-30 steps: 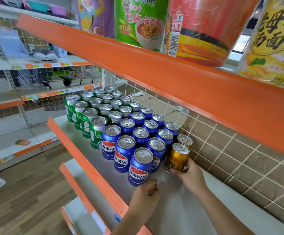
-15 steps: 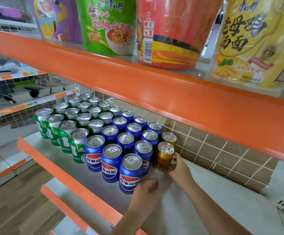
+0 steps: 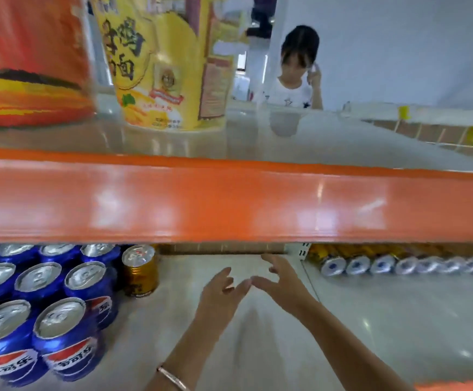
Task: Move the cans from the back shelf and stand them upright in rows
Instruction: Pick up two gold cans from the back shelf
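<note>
**Fig. Reaching for the next can.** Nearest, left of my fingers, upright blue aluminium cola cans (image 3: 60, 334) stand in rows on the white shelf board (image 3: 370, 334). My left hand (image 3: 224, 292) and right hand (image 3: 283, 283) hover over mid-shelf, fingers spread and loose, holding nothing, thumb tips almost meeting. Left of my left fingers, an upright gold metal can (image 3: 139, 273) ends a row. Beyond and right of my right fingers, gold cans lying on their sides (image 3: 370, 263) line the back. Advised, in my judgement: stay low under the orange shelf lip (image 3: 229, 201), grip one lying can round its middle, tip it upright, and seat it beside the gold one.
</note>
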